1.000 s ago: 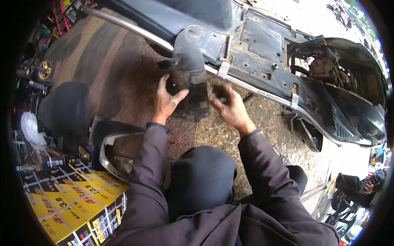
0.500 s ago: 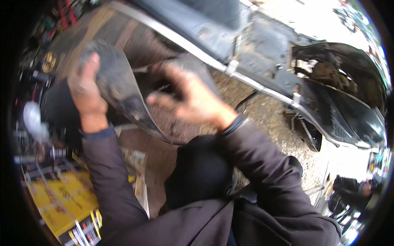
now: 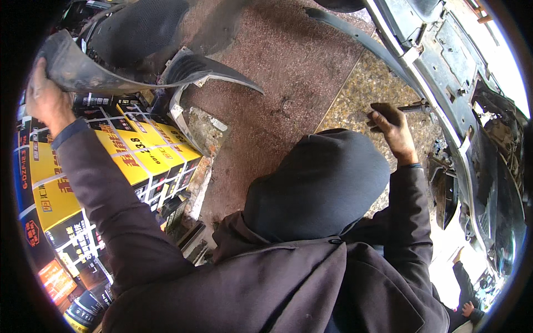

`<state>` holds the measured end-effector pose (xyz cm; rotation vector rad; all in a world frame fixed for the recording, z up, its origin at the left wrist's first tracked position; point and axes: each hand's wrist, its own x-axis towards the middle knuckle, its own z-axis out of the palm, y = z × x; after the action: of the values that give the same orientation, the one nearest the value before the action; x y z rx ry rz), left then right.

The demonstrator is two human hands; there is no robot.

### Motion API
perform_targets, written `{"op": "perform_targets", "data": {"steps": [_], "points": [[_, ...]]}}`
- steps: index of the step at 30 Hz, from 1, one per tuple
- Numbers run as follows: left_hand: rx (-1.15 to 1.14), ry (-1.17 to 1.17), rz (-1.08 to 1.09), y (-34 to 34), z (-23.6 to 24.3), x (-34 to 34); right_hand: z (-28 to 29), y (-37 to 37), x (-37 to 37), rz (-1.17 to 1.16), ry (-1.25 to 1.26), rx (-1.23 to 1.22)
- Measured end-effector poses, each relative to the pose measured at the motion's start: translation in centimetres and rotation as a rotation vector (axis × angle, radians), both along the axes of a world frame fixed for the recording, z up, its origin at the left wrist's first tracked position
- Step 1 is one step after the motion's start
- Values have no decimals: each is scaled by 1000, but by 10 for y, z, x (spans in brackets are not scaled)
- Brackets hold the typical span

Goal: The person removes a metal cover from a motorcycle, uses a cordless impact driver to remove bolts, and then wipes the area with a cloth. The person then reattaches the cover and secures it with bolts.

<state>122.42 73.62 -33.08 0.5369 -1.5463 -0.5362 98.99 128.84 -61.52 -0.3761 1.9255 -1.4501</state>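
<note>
At the far left, my left hand [image 3: 49,102] is closed around the upper end of a curved black plastic wheel arch liner [image 3: 102,76]. The liner stretches rightward over the stacked boxes, its hollow side up. A black flared piece [image 3: 205,67] with a pointed tip meets its right end; whether they are one part I cannot tell. My right hand [image 3: 395,130] is raised at the right, fingers loosely bent and thumb apart, with nothing visible between them. Just beyond its knuckles, a short dark rod-like part [image 3: 413,106] sticks out by the car body [image 3: 452,61].
Strapped yellow and black boxes [image 3: 130,147] fill the left. A chipped slab [image 3: 205,130] stands beside them on the reddish floor [image 3: 294,72]. A dark strip [image 3: 361,41] runs along the car. My dark knee [image 3: 322,183] rises centrally. Another person's sleeve [image 3: 462,280] shows lower right.
My left hand has swung the liner further left, over the boxes. My right hand has moved away from it, toward the car on the right. The view has turned.
</note>
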Motion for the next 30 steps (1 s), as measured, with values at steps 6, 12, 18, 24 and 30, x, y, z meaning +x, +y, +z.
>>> {"op": "perform_targets", "data": {"steps": [6, 12, 18, 24, 30], "points": [[-50, -292, 371, -55, -95, 31, -42, 36, 26, -1, -20, 161], [102, -893, 525, -91, -161, 58, -72, 53, 42, -35, -103, 296], [164, -1177, 616, -87, -216, 65, -96, 57, 47, 15, -59, 364], [463, -1217, -11, -53, -222, 28, -101, 62, 49, 2, 70, 420], [476, -1467, -75, -34, -234, 10, -91, 68, 48, 23, 120, 485]]}}
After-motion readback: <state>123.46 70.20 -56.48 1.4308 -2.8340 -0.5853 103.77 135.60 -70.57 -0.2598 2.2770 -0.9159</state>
